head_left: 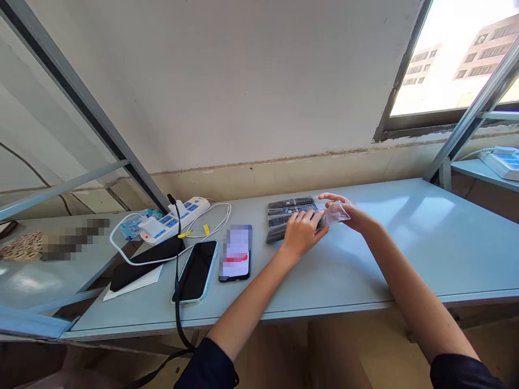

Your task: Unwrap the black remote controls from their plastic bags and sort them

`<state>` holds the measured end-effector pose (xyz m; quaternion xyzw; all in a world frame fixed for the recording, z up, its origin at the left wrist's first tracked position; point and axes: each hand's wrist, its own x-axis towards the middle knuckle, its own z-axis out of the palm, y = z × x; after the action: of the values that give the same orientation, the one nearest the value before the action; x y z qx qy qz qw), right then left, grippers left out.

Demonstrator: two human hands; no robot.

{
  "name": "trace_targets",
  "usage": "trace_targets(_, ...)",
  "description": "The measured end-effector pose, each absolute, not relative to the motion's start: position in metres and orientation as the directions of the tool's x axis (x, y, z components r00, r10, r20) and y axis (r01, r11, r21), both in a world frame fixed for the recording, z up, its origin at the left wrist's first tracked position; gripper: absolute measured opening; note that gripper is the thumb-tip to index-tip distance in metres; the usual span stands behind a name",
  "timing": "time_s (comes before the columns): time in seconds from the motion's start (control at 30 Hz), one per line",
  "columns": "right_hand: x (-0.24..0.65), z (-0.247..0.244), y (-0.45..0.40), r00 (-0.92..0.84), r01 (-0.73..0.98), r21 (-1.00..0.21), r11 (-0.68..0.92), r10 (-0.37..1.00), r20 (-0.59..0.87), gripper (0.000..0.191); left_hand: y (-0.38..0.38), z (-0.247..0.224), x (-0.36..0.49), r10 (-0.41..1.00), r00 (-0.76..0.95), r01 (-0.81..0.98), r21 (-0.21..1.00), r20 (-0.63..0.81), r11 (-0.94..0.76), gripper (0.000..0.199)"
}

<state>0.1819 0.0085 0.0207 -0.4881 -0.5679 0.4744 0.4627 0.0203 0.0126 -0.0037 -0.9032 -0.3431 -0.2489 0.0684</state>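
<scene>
Several dark, long packs in clear wrapping point(290, 206) lie side by side on the light blue table, right of the phones. My left hand point(302, 231) rests over the nearer packs, its fingers pointing to the right and touching one of them. Over the right end of that pack, my right hand point(348, 212) has its fingers around a crumpled clear plastic end point(336, 214). The fingertips of my right hand are partly hidden behind the plastic.
Left on the table point(365, 275) are a lit phone point(236, 254), a dark-screened phone point(198, 270), a black pouch point(141, 262) and a white power strip point(188, 213) with cables. A black strap point(177, 302) hangs over the front edge. Metal frames stand at both sides.
</scene>
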Motion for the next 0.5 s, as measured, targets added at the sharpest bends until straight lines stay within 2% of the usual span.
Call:
trace_targets(0.13,0.186,0.021,0.009,-0.088,0.258,-0.965,0.048,0.996,0.026,0.037,0.013,-0.006,0.022,0.646,0.634,0.680,0.092,0.425,-0.727,0.061)
trace_targets(0.27,0.189,0.019,0.010,-0.076,0.410,-0.912,-0.013,0.996,-0.048,0.033,0.012,-0.009,0.021,0.749,0.616,0.748,0.118,0.242,-0.653,0.074)
trace_targets(0.4,0.194,0.013,0.014,-0.023,0.523,-0.849,-0.072,0.995,-0.099,0.017,0.012,-0.011,0.018,0.852,0.520,0.835,0.173,0.067,-0.523,0.073)
trace_targets(0.5,0.198,0.010,0.017,0.039,0.574,-0.815,-0.075,0.997,-0.064,0.013,0.012,-0.011,0.016,0.887,0.462,0.871,0.191,-0.004,-0.453,0.071)
